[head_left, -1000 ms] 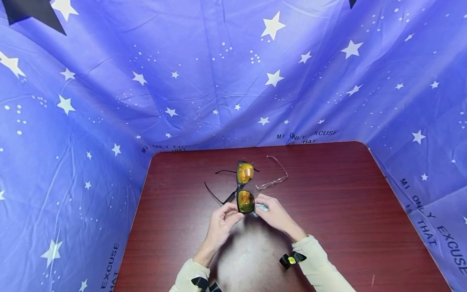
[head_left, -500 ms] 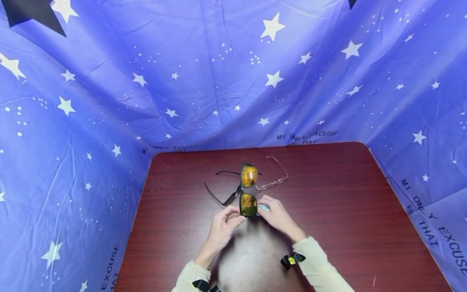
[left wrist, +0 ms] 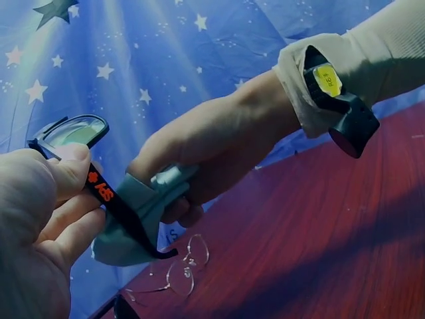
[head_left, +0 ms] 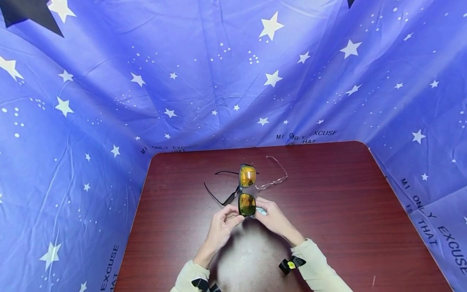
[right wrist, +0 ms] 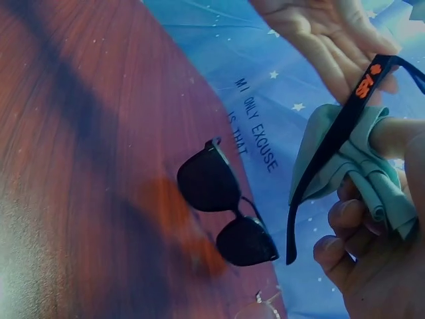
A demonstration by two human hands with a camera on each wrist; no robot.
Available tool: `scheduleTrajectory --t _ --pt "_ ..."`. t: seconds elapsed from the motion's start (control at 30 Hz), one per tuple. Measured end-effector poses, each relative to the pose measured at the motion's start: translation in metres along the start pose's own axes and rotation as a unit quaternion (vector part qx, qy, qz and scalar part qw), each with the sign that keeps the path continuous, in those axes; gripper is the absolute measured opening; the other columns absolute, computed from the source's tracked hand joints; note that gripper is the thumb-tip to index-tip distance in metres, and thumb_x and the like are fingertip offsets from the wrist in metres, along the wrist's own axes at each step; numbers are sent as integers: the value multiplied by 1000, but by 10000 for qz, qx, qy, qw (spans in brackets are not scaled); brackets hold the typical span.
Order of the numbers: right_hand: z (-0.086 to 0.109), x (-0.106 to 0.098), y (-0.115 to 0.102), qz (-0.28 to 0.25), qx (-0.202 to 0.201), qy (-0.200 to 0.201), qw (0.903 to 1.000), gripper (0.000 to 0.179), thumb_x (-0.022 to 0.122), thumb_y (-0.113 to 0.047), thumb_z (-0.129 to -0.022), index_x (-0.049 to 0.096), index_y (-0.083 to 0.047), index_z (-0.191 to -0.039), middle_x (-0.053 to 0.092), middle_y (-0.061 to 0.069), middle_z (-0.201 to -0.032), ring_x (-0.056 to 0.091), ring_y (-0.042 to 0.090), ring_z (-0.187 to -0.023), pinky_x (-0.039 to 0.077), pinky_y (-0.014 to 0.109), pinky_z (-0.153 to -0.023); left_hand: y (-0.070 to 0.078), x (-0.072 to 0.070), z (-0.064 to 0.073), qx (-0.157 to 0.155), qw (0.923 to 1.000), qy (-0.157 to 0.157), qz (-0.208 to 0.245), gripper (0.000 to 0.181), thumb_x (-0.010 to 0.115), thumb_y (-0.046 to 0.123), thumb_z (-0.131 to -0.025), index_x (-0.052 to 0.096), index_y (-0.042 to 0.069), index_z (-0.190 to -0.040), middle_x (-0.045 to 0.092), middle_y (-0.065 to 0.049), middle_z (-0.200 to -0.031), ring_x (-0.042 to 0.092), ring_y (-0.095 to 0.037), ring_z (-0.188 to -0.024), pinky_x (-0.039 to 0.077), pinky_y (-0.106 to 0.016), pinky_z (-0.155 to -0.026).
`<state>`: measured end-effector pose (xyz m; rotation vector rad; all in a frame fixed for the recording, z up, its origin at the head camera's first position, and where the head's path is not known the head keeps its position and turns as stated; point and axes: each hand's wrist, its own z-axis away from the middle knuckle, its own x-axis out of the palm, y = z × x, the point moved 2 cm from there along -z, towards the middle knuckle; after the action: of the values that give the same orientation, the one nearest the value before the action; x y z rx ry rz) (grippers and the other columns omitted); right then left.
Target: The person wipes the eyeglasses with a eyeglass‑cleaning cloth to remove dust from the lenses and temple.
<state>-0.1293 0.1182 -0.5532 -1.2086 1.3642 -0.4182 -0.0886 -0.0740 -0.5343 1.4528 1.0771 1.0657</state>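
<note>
My left hand (head_left: pixel 221 228) pinches a pair of black-framed sunglasses (head_left: pixel 247 205) with orange mirrored lenses at one end of the frame. They are held over the table with one lens above the other in the head view. One temple arm (right wrist: pixel 345 116), printed in orange, crosses in front of a pale green cloth (left wrist: pixel 116 247) in both wrist views. My right hand (head_left: pixel 276 220) grips that bunched cloth right beside the lower lens. In the right wrist view its thumb presses into the folds.
Dark sunglasses (right wrist: pixel 209 179) lie on the reddish-brown table (head_left: pixel 328 202) behind the held pair, partly hidden by it in the head view. Thin clear-framed glasses (head_left: pixel 274 183) lie to their right. A blue star-printed curtain (head_left: pixel 204 81) surrounds the table's back and sides.
The held sunglasses shift a little right and down, then slightly back left. My right hand with the cloth drops slightly and closes in on the lower lens. The glasses on the table stay put.
</note>
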Motion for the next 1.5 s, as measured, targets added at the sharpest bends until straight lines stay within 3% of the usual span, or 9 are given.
scheduleTrajectory --t 0.23,0.4,0.6,0.77,1.0,1.2,1.3,1.5 --pt "3 2 12 489 429 58 9979 11 68 -1 -89 75 -9 -92 54 -9 -81 49 4 -75 45 26 -68 -2 2 2 -131 9999 -46 -57 18 68 -7 -93 60 -18 -105 66 -39 -99 68 -1 -91 58 -18 -82" --pt "4 3 16 929 595 21 9939 12 69 -3 -90 71 -13 -85 48 -11 -78 45 4 -71 43 25 -65 -2 3 3 -196 9998 -93 27 19 67 -7 -93 59 -19 -106 64 -42 -100 67 -1 -90 58 -18 -82" --pt "3 0 4 275 134 -83 9995 14 68 -2 -91 76 -9 -100 60 -6 -87 53 3 -81 50 27 -74 -1 2 1 -84 9999 -97 100 18 66 -8 -94 59 -20 -106 63 -43 -99 66 -1 -90 57 -16 -81" --pt "1 -2 -3 -192 62 -208 9996 17 67 -4 -93 77 -10 -105 65 -4 -94 56 3 -89 51 27 -83 1 1 1 -31 10000 -85 3 18 65 -10 -93 58 -20 -106 65 -40 -99 66 -1 -91 56 -16 -81" --pt "2 1 5 347 220 -161 9990 9 71 -2 -90 76 -7 -96 56 -8 -83 49 4 -77 47 27 -70 1 1 4 -315 9994 -128 -16 21 67 -6 -93 60 -19 -108 64 -42 -104 67 -1 -91 57 -17 -82" --pt "4 3 10 898 564 -145 9943 6 71 -5 -90 75 -10 -92 52 -9 -80 48 5 -74 47 28 -68 1 2 5 -263 9995 -144 12 19 66 -8 -93 60 -19 -108 63 -43 -104 68 -4 -92 57 -17 -82" --pt "5 2 6 740 428 -91 9963 9 72 -4 -90 76 -9 -97 54 -9 -82 50 4 -76 48 28 -71 1 1 4 -186 9997 -139 60 20 66 -8 -93 59 -20 -107 62 -45 -102 67 -2 -92 57 -16 -82" --pt "4 0 -4 -56 237 -191 9995 19 69 -5 -92 77 -10 -108 63 -6 -93 55 4 -88 51 28 -83 3 -1 3 -55 10000 -66 11 19 66 -8 -93 58 -21 -106 64 -42 -100 67 -2 -92 57 -16 -82"
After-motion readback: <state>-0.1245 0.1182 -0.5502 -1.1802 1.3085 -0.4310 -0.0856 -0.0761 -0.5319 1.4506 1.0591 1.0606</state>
